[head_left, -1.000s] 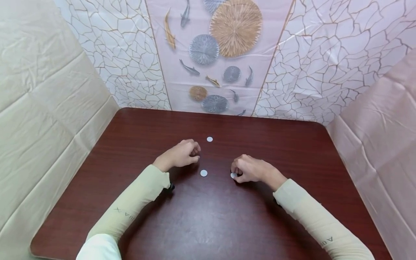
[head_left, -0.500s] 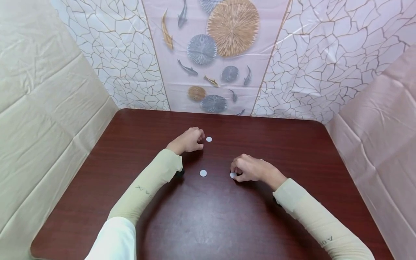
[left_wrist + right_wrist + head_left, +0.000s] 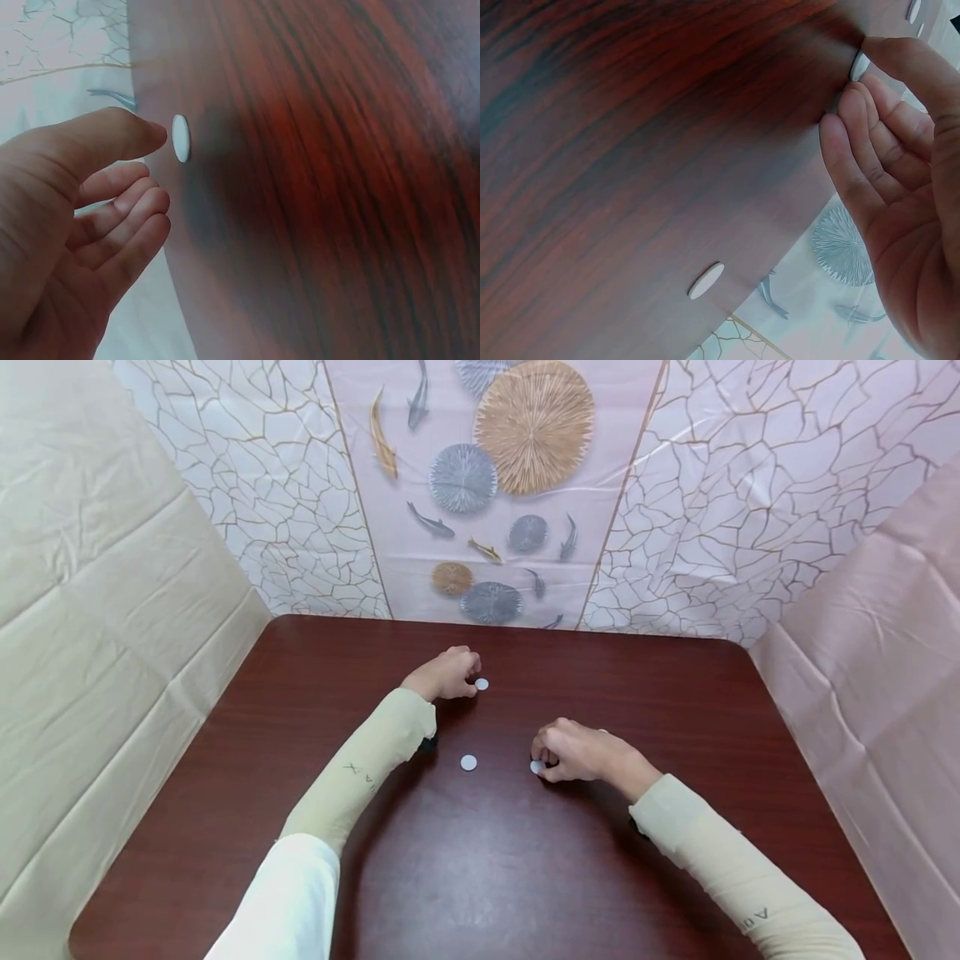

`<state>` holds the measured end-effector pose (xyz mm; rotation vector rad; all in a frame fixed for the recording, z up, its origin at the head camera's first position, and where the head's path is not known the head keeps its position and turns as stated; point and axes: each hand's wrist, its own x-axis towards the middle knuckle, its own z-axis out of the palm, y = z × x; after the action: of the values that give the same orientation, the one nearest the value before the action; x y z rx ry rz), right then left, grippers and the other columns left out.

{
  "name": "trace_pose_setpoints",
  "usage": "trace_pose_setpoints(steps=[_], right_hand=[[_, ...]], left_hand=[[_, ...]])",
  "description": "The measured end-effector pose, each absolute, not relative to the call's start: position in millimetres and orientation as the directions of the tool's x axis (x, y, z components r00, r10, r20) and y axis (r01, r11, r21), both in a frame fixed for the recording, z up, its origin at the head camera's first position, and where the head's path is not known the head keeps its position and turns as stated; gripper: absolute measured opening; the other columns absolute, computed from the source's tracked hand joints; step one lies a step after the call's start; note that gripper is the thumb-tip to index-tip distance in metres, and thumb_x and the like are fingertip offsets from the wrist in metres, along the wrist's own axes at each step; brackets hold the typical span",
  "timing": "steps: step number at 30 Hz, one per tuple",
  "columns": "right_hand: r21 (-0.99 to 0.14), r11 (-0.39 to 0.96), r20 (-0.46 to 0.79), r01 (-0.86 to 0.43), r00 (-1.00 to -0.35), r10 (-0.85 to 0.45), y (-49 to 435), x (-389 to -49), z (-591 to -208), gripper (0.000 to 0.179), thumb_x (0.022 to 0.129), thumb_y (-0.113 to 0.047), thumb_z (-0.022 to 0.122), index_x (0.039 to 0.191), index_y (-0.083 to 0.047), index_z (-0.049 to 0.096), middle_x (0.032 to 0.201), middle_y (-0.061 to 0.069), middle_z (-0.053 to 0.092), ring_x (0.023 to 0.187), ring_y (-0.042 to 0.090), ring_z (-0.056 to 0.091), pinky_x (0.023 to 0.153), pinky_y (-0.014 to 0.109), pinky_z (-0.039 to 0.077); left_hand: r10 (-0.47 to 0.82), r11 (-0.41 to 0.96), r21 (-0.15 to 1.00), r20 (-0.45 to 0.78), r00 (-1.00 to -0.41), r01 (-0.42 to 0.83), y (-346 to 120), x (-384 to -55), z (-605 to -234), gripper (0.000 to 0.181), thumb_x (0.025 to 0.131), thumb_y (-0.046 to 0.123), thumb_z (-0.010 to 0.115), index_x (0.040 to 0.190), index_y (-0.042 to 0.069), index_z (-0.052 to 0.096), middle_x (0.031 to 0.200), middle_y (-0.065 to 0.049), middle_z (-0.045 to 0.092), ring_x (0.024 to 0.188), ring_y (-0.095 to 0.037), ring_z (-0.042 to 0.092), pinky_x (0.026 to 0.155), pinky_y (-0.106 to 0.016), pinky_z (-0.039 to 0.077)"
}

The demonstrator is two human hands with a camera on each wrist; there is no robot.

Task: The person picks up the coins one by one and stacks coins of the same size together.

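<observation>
My left hand [image 3: 447, 673] is bent beside a small white disc [image 3: 482, 684] toward the back of the table. In the left wrist view, the thumb tip comes close to that disc [image 3: 181, 138] while the fingers curve loosely with nothing between them. My right hand [image 3: 573, 750] pinches another white disc [image 3: 537, 767] at its edges, between thumb and fingertips, down at the tabletop. The right wrist view shows this disc [image 3: 859, 66] partly covered by the fingers. A third white disc [image 3: 468, 763] lies flat between the hands.
Behind the right hand, a further white disc [image 3: 603, 731] is mostly hidden; the right wrist view shows a whole disc [image 3: 706, 280] near the far edge. A dark red wooden table [image 3: 465, 877] carries everything. Patterned cloth [image 3: 540, 585] hangs behind it, with pale cloth walls at both sides.
My left hand has moved away from me and to the right, up to the back disc. The right hand has stayed at its disc.
</observation>
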<state>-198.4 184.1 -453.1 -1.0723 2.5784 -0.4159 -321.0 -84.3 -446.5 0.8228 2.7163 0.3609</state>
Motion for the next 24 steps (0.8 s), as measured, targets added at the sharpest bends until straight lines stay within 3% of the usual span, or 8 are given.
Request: trace_pose_setpoints(steps=[10, 24], right_hand=[[-0.382, 0.652, -0.153, -0.655, -0.651, -0.743, 185, -200, -454, 0.005, 0.093, -0.016, 0.077, 0.096, -0.012, 0.077, 0.092, -0.003, 0.073, 0.081, 0.005, 0.068, 0.072, 0.021, 0.056], [-0.394, 0.645, -0.164, -0.654, -0.641, -0.75, 184, -199, -450, 0.007, 0.09, -0.014, 0.079, 0.095, -0.008, 0.077, 0.091, 0.0, 0.074, 0.08, 0.008, 0.07, 0.072, 0.02, 0.056]], left_hand=[[0.585, 0.809, 0.237, -0.237, -0.776, 0.538, -84, -327, -454, 0.037, 0.101, 0.022, 0.069, 0.131, 0.002, 0.064, 0.13, -0.014, 0.06, 0.122, -0.03, 0.055, 0.109, -0.041, 0.047], [0.655, 0.746, 0.31, -0.178, -0.735, 0.59, -80, -335, -460, 0.029, 0.105, 0.022, 0.065, 0.127, 0.003, 0.069, 0.127, -0.014, 0.064, 0.119, -0.028, 0.061, 0.106, -0.039, 0.052]])
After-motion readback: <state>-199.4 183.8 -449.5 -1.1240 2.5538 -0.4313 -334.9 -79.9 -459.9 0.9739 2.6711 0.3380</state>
